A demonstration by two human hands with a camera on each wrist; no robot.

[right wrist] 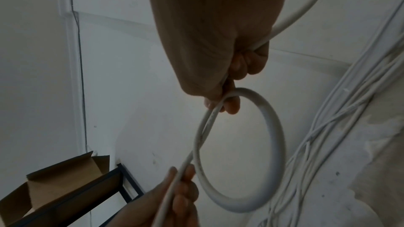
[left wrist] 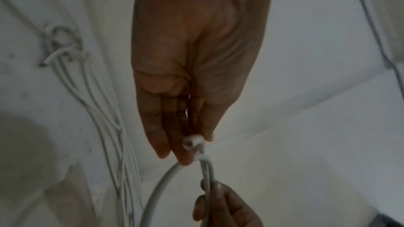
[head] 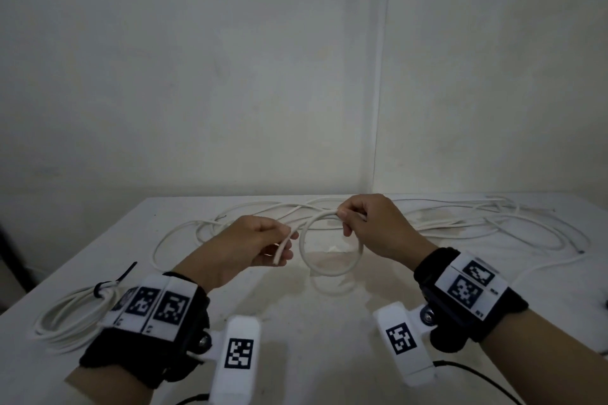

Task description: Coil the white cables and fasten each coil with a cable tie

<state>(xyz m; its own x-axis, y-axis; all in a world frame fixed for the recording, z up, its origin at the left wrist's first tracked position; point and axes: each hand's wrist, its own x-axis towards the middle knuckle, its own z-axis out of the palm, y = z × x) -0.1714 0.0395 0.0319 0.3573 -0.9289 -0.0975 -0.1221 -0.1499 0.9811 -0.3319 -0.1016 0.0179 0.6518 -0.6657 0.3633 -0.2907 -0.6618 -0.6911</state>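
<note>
A white cable forms one loop (head: 329, 270) in the air above the table's middle. My left hand (head: 263, 246) pinches the cable's cut end (left wrist: 193, 141) between thumb and fingers. My right hand (head: 358, 220) grips the top of the loop (right wrist: 268, 123), fingers curled round it. The rest of the loose white cables (head: 477, 223) sprawls across the back of the table. A finished coil (head: 72, 316) bound with a black cable tie (head: 108, 283) lies at the left edge.
The white table (head: 312, 339) stands in a corner of white walls. A cardboard box (right wrist: 54, 184) on a dark metal shelf frame (right wrist: 104, 180) shows in the right wrist view. Thin black leads (head: 477, 375) run from the wrist cameras.
</note>
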